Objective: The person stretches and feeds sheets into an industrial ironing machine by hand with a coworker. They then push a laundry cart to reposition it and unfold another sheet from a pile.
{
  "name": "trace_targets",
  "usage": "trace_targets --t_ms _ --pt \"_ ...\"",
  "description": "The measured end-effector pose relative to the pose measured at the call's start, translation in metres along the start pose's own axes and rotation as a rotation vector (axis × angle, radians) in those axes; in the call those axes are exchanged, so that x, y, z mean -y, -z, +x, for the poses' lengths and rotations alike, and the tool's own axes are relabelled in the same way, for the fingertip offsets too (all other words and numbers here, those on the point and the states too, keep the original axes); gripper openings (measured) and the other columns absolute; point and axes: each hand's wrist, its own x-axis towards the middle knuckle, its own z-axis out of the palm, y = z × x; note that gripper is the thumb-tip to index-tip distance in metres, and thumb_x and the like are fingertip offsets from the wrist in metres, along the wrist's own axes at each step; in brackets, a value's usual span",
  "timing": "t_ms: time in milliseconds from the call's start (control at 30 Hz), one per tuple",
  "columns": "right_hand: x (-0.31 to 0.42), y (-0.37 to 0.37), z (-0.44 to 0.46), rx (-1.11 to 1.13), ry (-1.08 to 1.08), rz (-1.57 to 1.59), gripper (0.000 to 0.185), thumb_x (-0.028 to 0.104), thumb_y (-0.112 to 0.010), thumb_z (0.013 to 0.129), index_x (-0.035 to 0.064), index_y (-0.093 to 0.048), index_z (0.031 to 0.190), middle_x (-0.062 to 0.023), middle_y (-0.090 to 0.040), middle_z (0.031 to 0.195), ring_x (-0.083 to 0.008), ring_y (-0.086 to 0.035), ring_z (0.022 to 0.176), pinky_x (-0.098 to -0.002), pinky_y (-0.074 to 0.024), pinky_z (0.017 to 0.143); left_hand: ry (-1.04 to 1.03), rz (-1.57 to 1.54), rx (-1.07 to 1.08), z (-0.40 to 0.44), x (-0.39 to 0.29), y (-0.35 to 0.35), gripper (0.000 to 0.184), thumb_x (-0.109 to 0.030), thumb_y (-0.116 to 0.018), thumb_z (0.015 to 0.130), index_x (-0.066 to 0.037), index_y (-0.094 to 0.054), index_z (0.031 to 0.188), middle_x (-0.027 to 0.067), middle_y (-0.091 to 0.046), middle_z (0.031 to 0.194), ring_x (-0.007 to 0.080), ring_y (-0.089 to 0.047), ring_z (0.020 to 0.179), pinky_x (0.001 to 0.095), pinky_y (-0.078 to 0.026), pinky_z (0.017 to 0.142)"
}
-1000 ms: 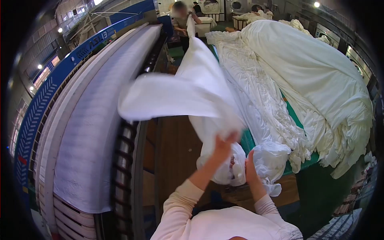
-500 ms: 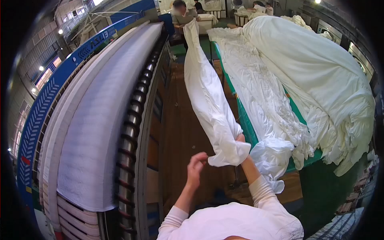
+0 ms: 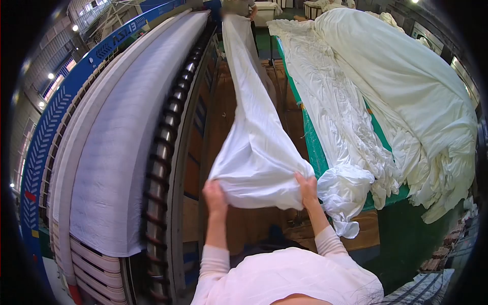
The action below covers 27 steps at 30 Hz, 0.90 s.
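A long white sheet (image 3: 256, 147) hangs stretched between me and a person (image 3: 244, 10) at the far end. My left hand (image 3: 215, 198) grips its near left corner, fingers closed round the cloth. On the near right corner, my right hand (image 3: 306, 189) is closed with the thumb on top. The near edge is spread wide between my hands and sags a little; farther off the cloth narrows into folds. Part of the far end lies in shadow, and the other person's grip on it is hard to make out.
On the left runs a blue-framed ironing machine (image 3: 66, 109) with white cloth (image 3: 109, 168) on its bed and a ribbed metal roller (image 3: 161, 152) along its side. On the right, a green table (image 3: 317, 155) bears crumpled white sheets (image 3: 338, 96) and a large white linen heap (image 3: 391, 66).
My left hand has moved left and taken hold of the sheet's corner. The near end, bunched before, is now spread between both hands. The cloth on the machine has shifted slightly.
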Motion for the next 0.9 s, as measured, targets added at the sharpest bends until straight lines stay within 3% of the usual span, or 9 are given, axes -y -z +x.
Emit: trace_targets --t_ms 133,233,333,467,533,600,700,800,900 --pt "-0.093 0.063 -0.026 0.041 -0.119 -0.217 0.034 0.019 -0.075 0.070 -0.0038 -0.063 0.092 -0.0072 -0.064 0.085 -0.0134 -0.059 0.075 -0.0301 -0.0473 0.067 -0.101 0.180 -0.258 -0.028 -0.079 0.089 0.023 -0.020 -0.057 0.087 0.001 -0.053 0.096 0.0043 -0.055 0.092 0.0127 -0.052 0.086 0.0283 -0.043 0.079" --pt "-0.164 0.090 -0.053 0.305 -0.112 -0.848 0.052 0.038 -0.076 0.065 -0.0050 -0.063 0.092 -0.0165 -0.066 0.084 -0.0280 -0.064 0.080 -0.0378 -0.0500 0.072 -0.143 -0.228 -0.202 -0.051 -0.126 0.120 0.039 -0.022 -0.068 0.081 -0.003 -0.049 0.110 0.0050 -0.055 0.101 0.0159 -0.055 0.090 0.0314 -0.047 0.082" --pt "-0.151 0.054 -0.098 0.670 -0.134 -1.553 0.099 0.055 -0.079 0.055 -0.0045 -0.043 0.124 -0.0231 -0.043 0.131 -0.0321 -0.046 0.118 -0.0414 -0.0400 0.096 -0.082 -0.487 -0.071 -0.073 -0.158 0.082 0.045 -0.017 -0.072 0.077 -0.007 -0.046 0.113 0.0063 -0.055 0.104 0.0191 -0.058 0.091 0.0324 -0.051 0.079" --pt "-0.104 -0.047 -0.124 0.541 0.561 -0.896 0.107 0.050 -0.077 0.061 -0.0041 -0.024 0.136 -0.0229 -0.033 0.138 -0.0358 -0.036 0.126 -0.0461 -0.0333 0.100 0.109 -0.638 0.083 -0.110 -0.138 -0.001 0.026 -0.012 -0.071 0.079 -0.009 -0.055 0.098 -0.0020 -0.057 0.084 0.0082 -0.056 0.073 0.0266 -0.050 0.065" --pt "-0.094 -0.080 -0.119 0.614 0.149 -0.419 0.103 0.042 -0.075 0.065 -0.0033 -0.018 0.138 -0.0227 -0.032 0.137 -0.0362 -0.035 0.125 -0.0462 -0.0321 0.100 0.291 -0.720 0.445 -0.121 -0.134 -0.024 0.020 -0.012 -0.069 0.081 -0.005 -0.058 0.096 -0.0019 -0.059 0.080 0.0066 -0.055 0.067 0.0233 -0.047 0.059" --pt "-0.096 -0.083 -0.114 0.643 0.098 -0.454 0.100 0.036 -0.073 0.068 -0.0023 -0.015 0.140 -0.0222 -0.032 0.136 -0.0360 -0.035 0.124 -0.0463 -0.0309 0.100 0.289 -0.738 0.518 -0.115 -0.131 -0.016 0.022 -0.013 -0.068 0.082 -0.003 -0.058 0.099 0.0010 -0.062 0.083 0.0074 -0.057 0.068 0.0233 -0.048 0.060" --pt "-0.108 -0.066 -0.131 0.573 0.515 -1.044 0.106 0.033 -0.075 0.063 -0.0001 -0.012 0.141 -0.0197 -0.033 0.133 -0.0344 -0.034 0.124 -0.0472 -0.0295 0.100 0.255 -0.595 0.422 -0.095 -0.138 0.023 0.021 -0.009 -0.058 0.087 0.002 -0.056 0.104 0.0093 -0.064 0.092 0.0133 -0.063 0.077 0.0280 -0.053 0.069" --pt "-0.106 -0.056 -0.167 0.711 0.458 -0.999 0.112 0.036 -0.078 0.061 -0.0002 -0.009 0.142 -0.0195 -0.031 0.134 -0.0358 -0.030 0.126 -0.0491 -0.0269 0.101 0.318 -0.445 0.397 -0.099 -0.113 0.051 0.023 -0.008 -0.054 0.088 0.004 -0.055 0.107 0.0098 -0.064 0.094 0.0140 -0.063 0.080 0.0294 -0.053 0.073" --pt "-0.152 -0.077 -0.154 0.673 0.157 -0.528 0.079 0.030 -0.072 0.071 0.0036 -0.029 0.132 -0.0218 -0.046 0.120 -0.0376 -0.047 0.111 -0.0450 -0.0382 0.091 0.421 -0.471 0.432 -0.113 -0.079 0.048 0.023 -0.007 -0.056 0.086 0.003 -0.056 0.107 0.0069 -0.063 0.093 0.0116 -0.061 0.077 0.0272 -0.051 0.071"
